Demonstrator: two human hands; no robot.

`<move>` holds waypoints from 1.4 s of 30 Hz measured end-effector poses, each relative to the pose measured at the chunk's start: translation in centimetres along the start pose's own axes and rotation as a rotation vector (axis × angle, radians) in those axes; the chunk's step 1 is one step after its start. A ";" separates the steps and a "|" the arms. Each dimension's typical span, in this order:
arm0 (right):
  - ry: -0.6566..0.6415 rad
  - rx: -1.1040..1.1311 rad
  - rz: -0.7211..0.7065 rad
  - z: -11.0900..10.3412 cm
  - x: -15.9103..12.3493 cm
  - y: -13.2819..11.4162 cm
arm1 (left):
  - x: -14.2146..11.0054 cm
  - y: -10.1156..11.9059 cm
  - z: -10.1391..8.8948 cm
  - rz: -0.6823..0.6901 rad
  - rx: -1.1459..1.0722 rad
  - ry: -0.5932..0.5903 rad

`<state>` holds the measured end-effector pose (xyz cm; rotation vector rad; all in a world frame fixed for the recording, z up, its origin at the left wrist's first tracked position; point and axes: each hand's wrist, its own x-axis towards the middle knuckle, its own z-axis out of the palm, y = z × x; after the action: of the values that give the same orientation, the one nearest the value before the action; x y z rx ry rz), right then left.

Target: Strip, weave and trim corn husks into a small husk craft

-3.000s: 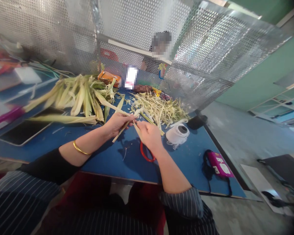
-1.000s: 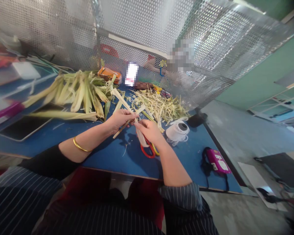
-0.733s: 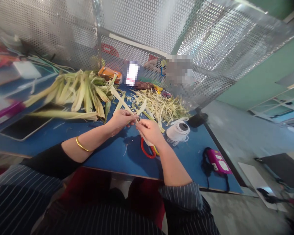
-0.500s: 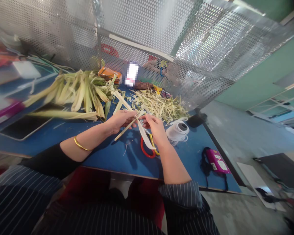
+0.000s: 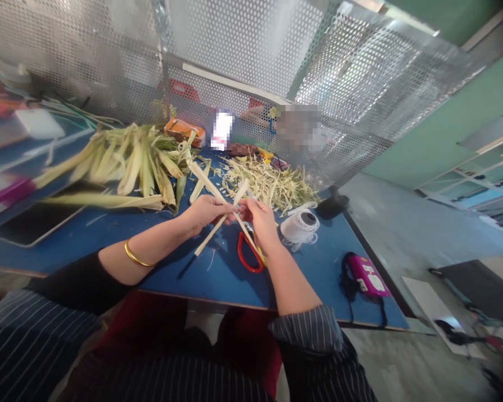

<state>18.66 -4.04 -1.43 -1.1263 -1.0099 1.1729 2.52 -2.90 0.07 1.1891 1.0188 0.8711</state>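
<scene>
Pale flat leaf strips [image 5: 207, 181], much like corn husk, cross one another above the blue table. My left hand [image 5: 207, 215] pinches them where they cross. On the other side of the crossing, my right hand [image 5: 257, 220] grips the strips with bent fingers, close to my left fingertips. One strip end [image 5: 212, 237] points down to the left, and another slants down to the right past my right hand. Beneath my right hand lie scissors [image 5: 250, 262] with a red and a yellow handle, their blades mostly hidden.
Long leaves [image 5: 128, 162] lie heaped at the left, near a dark flat panel [image 5: 33, 223]. Shredded scraps [image 5: 272, 181] form a pile behind my hands. To the right are a white thread spool [image 5: 299, 228] and a purple box [image 5: 369, 274]. A perforated screen [image 5: 243, 44] borders the back.
The broad white strip that hung below the crossing has swung away, and a strip end now sticks up between my hands. My hands stay close together. The view has shifted slightly.
</scene>
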 end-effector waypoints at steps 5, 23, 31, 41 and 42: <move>-0.012 0.220 0.219 0.1 0.1 -0.2 | 0.1 0.7 0.2 0.083 -0.362 0.183; -0.161 -0.308 -0.110 1.7 -1.4 1.0 | 0.0 -0.8 1.6 0.103 -0.471 0.229; -0.033 -0.287 -0.277 0.4 -1.1 -0.3 | 0.5 0.0 0.4 0.187 -0.336 -0.085; -0.089 -0.091 -0.261 0.1 -1.3 -1.8 | 2.2 0.1 -2.5 0.085 -0.556 -0.547; -0.104 -0.084 -0.253 0.1 -1.4 -1.8 | 2.1 0.2 -2.6 0.073 -0.550 -0.531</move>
<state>18.72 -5.46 0.37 -0.9774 -1.2533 1.0010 0.76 -0.13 -0.27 0.9089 0.2759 0.7644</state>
